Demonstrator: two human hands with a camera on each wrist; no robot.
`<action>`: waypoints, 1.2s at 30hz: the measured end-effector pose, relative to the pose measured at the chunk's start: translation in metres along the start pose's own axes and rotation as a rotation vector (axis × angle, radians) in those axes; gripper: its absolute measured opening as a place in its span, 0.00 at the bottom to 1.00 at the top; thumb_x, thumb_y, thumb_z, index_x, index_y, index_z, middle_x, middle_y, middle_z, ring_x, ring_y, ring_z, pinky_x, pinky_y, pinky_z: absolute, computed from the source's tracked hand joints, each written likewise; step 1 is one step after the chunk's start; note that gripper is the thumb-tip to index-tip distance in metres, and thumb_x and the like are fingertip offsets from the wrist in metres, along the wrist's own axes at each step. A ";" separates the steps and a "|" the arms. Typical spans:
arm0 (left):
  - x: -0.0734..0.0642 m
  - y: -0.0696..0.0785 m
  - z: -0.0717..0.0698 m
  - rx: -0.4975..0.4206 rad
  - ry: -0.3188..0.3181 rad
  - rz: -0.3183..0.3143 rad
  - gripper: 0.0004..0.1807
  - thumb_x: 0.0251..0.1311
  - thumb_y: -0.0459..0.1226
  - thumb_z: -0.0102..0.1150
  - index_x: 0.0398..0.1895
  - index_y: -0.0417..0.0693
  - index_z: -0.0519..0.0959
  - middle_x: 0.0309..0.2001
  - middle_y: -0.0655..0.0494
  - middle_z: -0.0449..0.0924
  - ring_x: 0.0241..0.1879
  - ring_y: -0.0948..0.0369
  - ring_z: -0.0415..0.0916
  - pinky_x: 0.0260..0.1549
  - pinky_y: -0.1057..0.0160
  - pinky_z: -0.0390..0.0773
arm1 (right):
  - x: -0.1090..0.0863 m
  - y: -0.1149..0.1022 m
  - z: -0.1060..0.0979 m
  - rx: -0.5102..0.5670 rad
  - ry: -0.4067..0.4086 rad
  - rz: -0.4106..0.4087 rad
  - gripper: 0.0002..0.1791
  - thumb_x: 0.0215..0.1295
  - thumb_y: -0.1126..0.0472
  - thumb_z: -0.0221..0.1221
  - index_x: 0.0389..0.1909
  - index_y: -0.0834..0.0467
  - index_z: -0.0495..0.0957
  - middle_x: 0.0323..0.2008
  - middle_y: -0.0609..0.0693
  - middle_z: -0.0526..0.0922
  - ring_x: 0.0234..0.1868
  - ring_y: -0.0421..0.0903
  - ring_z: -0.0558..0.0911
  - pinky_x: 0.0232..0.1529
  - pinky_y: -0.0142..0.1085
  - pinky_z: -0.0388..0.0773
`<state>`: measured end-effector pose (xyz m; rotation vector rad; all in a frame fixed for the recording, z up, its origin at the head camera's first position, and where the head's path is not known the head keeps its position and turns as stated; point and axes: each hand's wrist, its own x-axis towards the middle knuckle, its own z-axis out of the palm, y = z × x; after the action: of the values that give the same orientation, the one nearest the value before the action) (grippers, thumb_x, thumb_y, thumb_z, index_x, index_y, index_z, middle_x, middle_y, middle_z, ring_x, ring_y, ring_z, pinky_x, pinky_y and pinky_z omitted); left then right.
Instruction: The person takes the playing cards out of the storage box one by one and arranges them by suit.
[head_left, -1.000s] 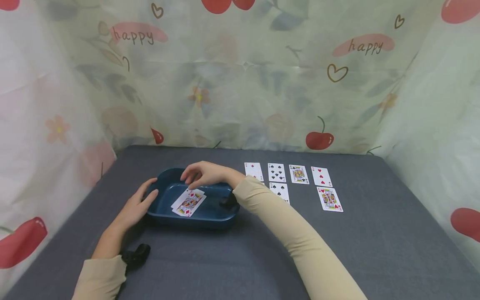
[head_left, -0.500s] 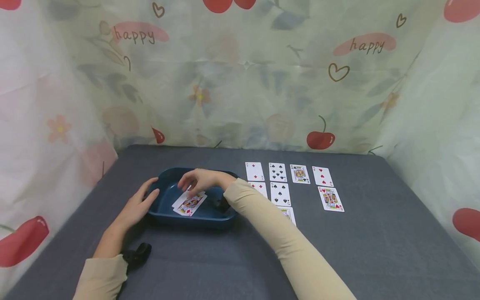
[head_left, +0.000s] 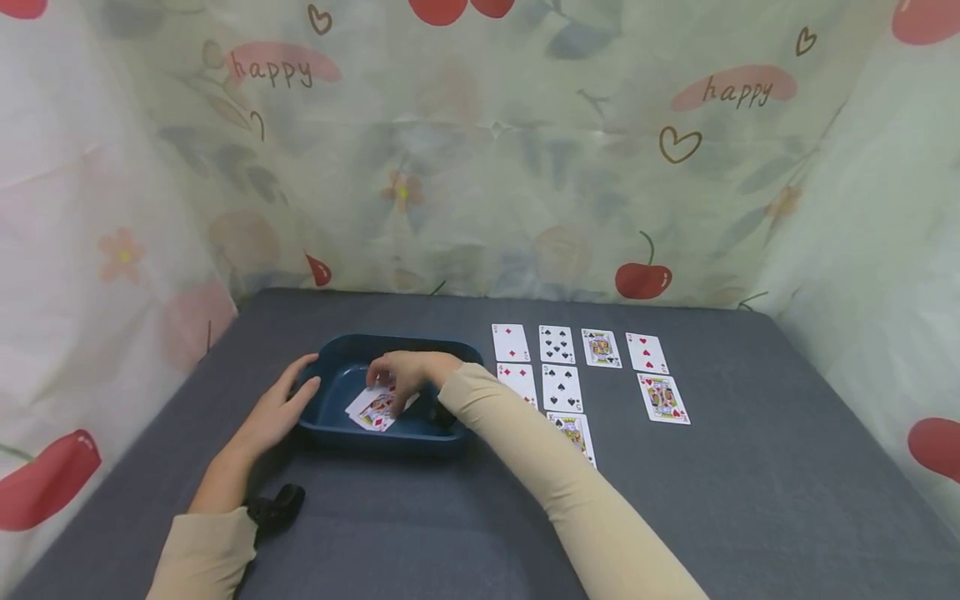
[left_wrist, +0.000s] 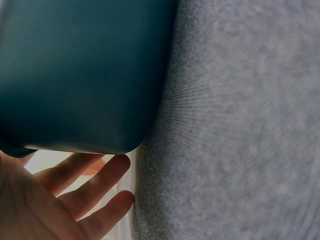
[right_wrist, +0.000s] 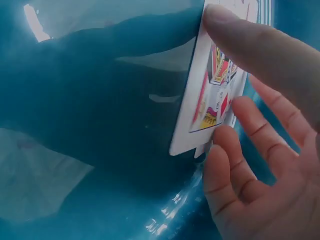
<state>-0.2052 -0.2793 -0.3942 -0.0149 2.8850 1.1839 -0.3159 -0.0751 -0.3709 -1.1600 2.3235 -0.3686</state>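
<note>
A dark blue tray point(head_left: 390, 444) stands on the table, left of the middle. My left hand point(head_left: 262, 417) rests at the tray's left end, its spread, fairly straight fingers touching the end wall point(left_wrist: 75, 115). Inside the tray lies a small overlapping stack of playing cards, a face card point(head_left: 366, 408) with red diamonds on top. My right hand point(head_left: 412, 373) reaches down over the stack with bent fingers. In the right wrist view the thumb point(right_wrist: 225, 15) is on one long edge of the face card point(right_wrist: 197, 120), with curled fingers at the opposite edge. Part of the stack is hidden by the hand.
Right of the tray, playing cards lie face up in columns: two diamond cards point(head_left: 510, 342), spades point(head_left: 561, 388) with a face card point(head_left: 572, 433) below, a face card point(head_left: 602, 348), and hearts point(head_left: 647, 353) above a heart face card point(head_left: 663, 398). Patterned curtains point(head_left: 487, 208) enclose the grey table point(head_left: 750, 467).
My right hand has lowered into the tray, its thumb and fingers now at the cards. As the right forearm shifts left, more of the laid-out cards show. The left hand stays at the tray.
</note>
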 end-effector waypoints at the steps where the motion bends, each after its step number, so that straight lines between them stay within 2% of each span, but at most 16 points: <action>1: 0.000 0.000 0.000 0.000 0.001 0.003 0.34 0.70 0.53 0.34 0.73 0.49 0.45 0.72 0.33 0.42 0.69 0.32 0.44 0.61 0.31 0.50 | 0.000 0.000 0.000 -0.005 0.005 0.011 0.29 0.48 0.63 0.70 0.53 0.54 0.72 0.52 0.52 0.73 0.51 0.43 0.72 0.53 0.31 0.70; 8: -0.002 -0.002 0.002 -0.006 -0.003 0.015 0.33 0.71 0.53 0.35 0.73 0.49 0.46 0.72 0.33 0.43 0.69 0.32 0.44 0.61 0.31 0.52 | -0.002 -0.001 0.004 0.042 0.008 0.074 0.26 0.46 0.63 0.71 0.47 0.56 0.73 0.43 0.51 0.75 0.41 0.41 0.73 0.40 0.27 0.71; 12: -0.002 -0.003 0.002 -0.010 0.002 0.024 0.33 0.71 0.52 0.35 0.73 0.48 0.46 0.72 0.32 0.44 0.69 0.32 0.45 0.60 0.31 0.52 | -0.003 -0.001 0.006 0.023 0.016 0.089 0.25 0.46 0.60 0.72 0.45 0.58 0.73 0.40 0.50 0.75 0.38 0.40 0.73 0.36 0.26 0.70; 19: -0.002 -0.002 0.001 -0.014 0.001 0.037 0.34 0.71 0.53 0.34 0.73 0.48 0.45 0.72 0.32 0.43 0.69 0.31 0.44 0.59 0.30 0.52 | -0.004 -0.002 0.004 -0.034 0.049 0.147 0.20 0.46 0.55 0.72 0.36 0.56 0.74 0.33 0.45 0.73 0.34 0.40 0.71 0.34 0.27 0.69; 22: -0.001 -0.002 0.001 -0.010 0.001 0.036 0.33 0.71 0.52 0.35 0.73 0.48 0.46 0.72 0.32 0.43 0.68 0.31 0.44 0.59 0.30 0.52 | -0.004 0.000 0.004 -0.031 0.062 0.160 0.20 0.46 0.54 0.72 0.36 0.56 0.73 0.33 0.45 0.73 0.34 0.40 0.71 0.34 0.27 0.69; 27: -0.001 -0.002 0.000 -0.009 -0.005 0.026 0.33 0.71 0.52 0.35 0.73 0.48 0.46 0.72 0.32 0.43 0.69 0.32 0.44 0.60 0.30 0.52 | -0.006 0.001 0.000 0.047 0.073 0.124 0.19 0.49 0.59 0.70 0.39 0.56 0.72 0.35 0.48 0.74 0.35 0.41 0.73 0.32 0.28 0.70; 32: -0.001 0.000 -0.001 -0.005 -0.015 0.003 0.34 0.70 0.53 0.34 0.73 0.49 0.45 0.72 0.33 0.42 0.69 0.32 0.44 0.60 0.30 0.52 | -0.009 0.003 -0.008 0.161 0.076 0.042 0.13 0.58 0.68 0.60 0.43 0.58 0.70 0.40 0.52 0.76 0.37 0.41 0.75 0.33 0.27 0.72; 36: -0.001 0.000 -0.001 -0.006 -0.015 0.007 0.34 0.70 0.53 0.34 0.73 0.49 0.45 0.72 0.32 0.42 0.69 0.32 0.44 0.60 0.30 0.52 | -0.012 0.004 -0.013 0.203 0.098 0.011 0.13 0.61 0.71 0.56 0.46 0.59 0.69 0.43 0.55 0.78 0.40 0.41 0.75 0.36 0.28 0.73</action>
<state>-0.2047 -0.2800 -0.3936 0.0034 2.8706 1.1890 -0.3197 -0.0631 -0.3584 -1.0518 2.3107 -0.6538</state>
